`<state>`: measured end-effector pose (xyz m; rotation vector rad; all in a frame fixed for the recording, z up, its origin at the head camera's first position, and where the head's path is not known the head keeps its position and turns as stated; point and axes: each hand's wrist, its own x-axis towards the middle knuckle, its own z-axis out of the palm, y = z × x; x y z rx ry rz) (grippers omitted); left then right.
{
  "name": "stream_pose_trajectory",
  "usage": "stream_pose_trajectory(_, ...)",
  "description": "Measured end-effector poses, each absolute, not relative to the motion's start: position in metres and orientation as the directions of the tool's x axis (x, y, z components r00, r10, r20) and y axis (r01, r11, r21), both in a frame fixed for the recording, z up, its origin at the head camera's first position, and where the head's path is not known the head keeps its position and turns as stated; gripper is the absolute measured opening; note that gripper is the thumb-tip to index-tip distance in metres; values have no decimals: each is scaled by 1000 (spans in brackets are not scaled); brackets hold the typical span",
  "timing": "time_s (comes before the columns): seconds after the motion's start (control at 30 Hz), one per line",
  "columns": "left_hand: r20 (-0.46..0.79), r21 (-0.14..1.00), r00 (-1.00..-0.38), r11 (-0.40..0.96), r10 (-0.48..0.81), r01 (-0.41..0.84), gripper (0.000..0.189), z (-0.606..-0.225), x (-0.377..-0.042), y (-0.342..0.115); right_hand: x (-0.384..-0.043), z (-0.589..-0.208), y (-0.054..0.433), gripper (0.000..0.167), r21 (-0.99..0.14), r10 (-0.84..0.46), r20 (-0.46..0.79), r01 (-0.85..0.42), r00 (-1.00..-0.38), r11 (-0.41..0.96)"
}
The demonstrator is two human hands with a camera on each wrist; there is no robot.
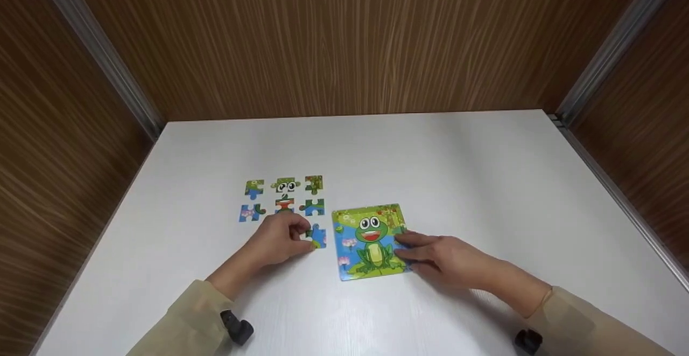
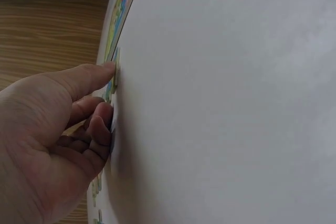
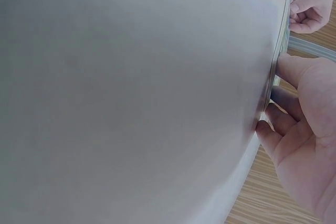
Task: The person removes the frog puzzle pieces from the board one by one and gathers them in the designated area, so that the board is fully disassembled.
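Note:
My left hand [image 1: 280, 237] has thumb and index finger at the left side of a blue and green jigsaw piece [image 1: 317, 236], pinching it low over the table. In the left wrist view the thumb [image 2: 89, 78] meets the piece's edge and the other fingers curl beneath. My right hand [image 1: 455, 259] rests its extended fingers on the right edge of a square frog picture board [image 1: 375, 248], which lies face up. In the right wrist view these fingertips [image 3: 283, 66] touch the board's edge. Several more pieces sit in spaced rows, among them an eye piece [image 1: 286, 186] and a red mouth piece [image 1: 284, 203].
The white table [image 1: 430, 167] is bounded by a wood-grain back panel [image 1: 344, 43] and side panels. A corner piece [image 1: 314, 183] and a pink flower piece [image 1: 250, 213] lie beyond the left hand, which hides part of the table there.

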<state>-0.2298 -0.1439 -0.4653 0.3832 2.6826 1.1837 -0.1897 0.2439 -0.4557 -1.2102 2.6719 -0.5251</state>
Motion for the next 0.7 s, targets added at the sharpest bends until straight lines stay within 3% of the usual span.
stream_pose_trajectory(0.23, 24, 789, -934, 567, 356, 236, 30, -459, -226, -132, -189, -454, 246, 43, -385, -747, -12, -686, -665, 617)
stream_pose_trajectory(0.7, 18, 822, -785, 438, 620, 364, 33, -456, -216, -70, -188, -453, 247, 44, -399, -746, -10, -682, -665, 613)
